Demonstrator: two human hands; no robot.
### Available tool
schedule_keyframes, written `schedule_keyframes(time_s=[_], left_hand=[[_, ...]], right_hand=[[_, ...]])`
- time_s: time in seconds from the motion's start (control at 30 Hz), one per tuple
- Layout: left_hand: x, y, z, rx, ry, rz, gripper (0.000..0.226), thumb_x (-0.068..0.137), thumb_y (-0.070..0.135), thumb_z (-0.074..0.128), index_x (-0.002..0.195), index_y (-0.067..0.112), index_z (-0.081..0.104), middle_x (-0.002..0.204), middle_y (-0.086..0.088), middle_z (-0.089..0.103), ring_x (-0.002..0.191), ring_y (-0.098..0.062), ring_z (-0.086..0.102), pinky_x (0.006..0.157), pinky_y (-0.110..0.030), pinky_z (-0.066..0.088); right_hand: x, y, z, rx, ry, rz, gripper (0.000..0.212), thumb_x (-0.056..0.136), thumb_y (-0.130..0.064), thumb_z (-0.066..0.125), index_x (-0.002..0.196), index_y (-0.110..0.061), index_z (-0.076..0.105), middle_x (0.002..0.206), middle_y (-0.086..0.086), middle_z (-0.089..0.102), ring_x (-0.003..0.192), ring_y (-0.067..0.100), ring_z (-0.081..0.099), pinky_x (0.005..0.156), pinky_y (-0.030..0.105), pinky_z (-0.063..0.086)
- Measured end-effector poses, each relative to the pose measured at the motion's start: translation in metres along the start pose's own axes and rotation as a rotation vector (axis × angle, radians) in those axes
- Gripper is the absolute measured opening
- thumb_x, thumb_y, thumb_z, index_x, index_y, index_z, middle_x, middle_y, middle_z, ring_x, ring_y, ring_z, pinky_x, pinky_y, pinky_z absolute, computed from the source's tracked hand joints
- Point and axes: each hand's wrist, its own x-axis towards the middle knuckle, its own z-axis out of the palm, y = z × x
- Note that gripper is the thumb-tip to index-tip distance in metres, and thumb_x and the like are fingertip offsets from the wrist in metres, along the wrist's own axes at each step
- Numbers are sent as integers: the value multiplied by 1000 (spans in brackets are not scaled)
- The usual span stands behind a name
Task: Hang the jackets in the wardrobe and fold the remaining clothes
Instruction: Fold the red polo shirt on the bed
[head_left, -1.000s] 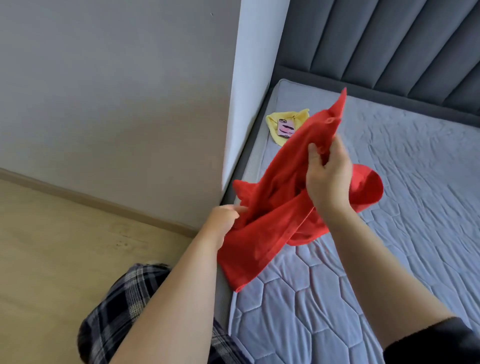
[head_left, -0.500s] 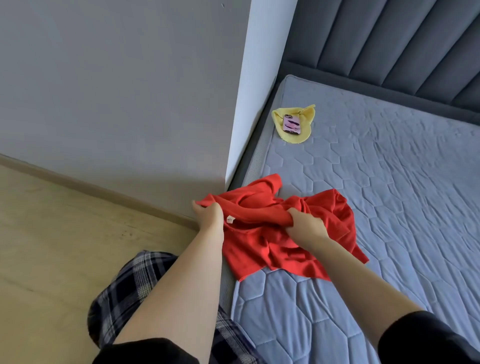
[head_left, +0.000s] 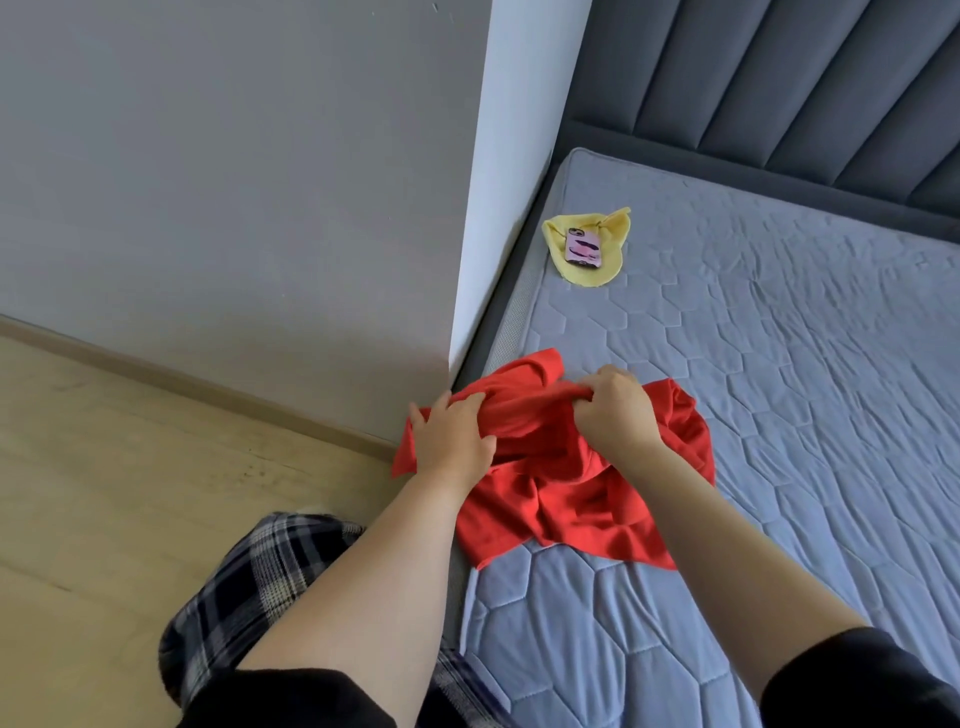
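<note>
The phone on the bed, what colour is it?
Pink with dark streaks, seen from the head camera.

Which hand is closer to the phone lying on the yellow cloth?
Right. The right hand grips the red garment directly below the phone, nearer the camera. The left hand holds the garment's edge farther left, by the wall corner.

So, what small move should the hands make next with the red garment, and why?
Probably draw the two hands apart to spread the red garment flat on the mattress. It lies bunched and creased near the bed's edge, the left hand and right hand both gripping its upper part, so no fold can begin.
</note>
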Motion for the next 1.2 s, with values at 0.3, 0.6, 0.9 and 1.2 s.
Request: schedule_keyframes(time_s=[0.3,0.6,0.9,1.2], left_hand=[[1,10,-47,-129,157,111,12,76,14,58,88,15,63,87,-10,67,85,-37,60,67,-37,46],[15,41,-177,126,326,-48,17,83,13,56,98,15,65,103,-10,66,98,-35,61,69,-31,40],[-11,106,-343,-282,348,-215,15,83,7,44,72,6,54,59,-8,62,41,-19,63,39,-20,44],[-58,186,-473,-890,356,-100,14,97,1,28,100,2,41,75,-18,50,37,-28,58,34,-33,47]], right_hand=[[-6,-30,3,-361,-21,-251,15,81,-15,53,88,-7,63,96,11,62,95,32,56,68,34,34],[23,-120,-99,-363,208,-202,5,82,-11,51,78,-13,53,83,11,62,72,29,52,68,34,36],[33,-172,-249,408,331,-20,16,78,-2,42,64,-10,41,61,2,44,59,23,44,47,25,29],[28,-218,-373,632,309,-47,25,80,1,35,60,-4,49,32,5,51,32,20,50,39,20,39]])
